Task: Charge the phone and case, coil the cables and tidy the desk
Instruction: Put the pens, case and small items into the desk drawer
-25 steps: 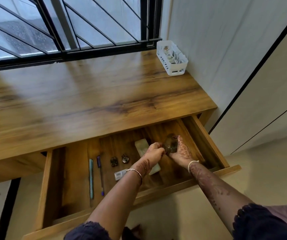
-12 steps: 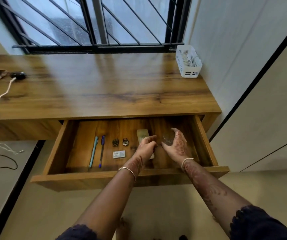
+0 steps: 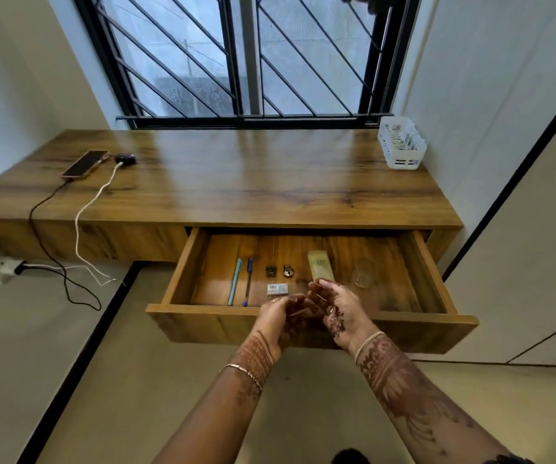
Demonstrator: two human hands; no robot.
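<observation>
A phone (image 3: 84, 164) lies at the desk's far left with a black cable (image 3: 40, 209) running off the front edge. Beside it sits a small black case (image 3: 125, 159) with a white cable (image 3: 92, 209) plugged in. Both cables drop to a wall socket (image 3: 2, 267) and lie loose on the floor. My left hand (image 3: 280, 316) and my right hand (image 3: 340, 309) hover close together above the front edge of the open drawer (image 3: 203, 311). Their fingers are apart and I see nothing held in them.
The drawer holds two pens (image 3: 241, 281), two small round metal pieces (image 3: 280, 270), a small grey box (image 3: 276, 289), a beige box (image 3: 320, 265) and a clear glass item (image 3: 363, 277). A white basket (image 3: 402, 147) stands at the desk's back right corner.
My hands let go of the clear glass item, which now rests in the drawer's right part, and drew back to the drawer front. The view pulled back, showing the phone and case.
</observation>
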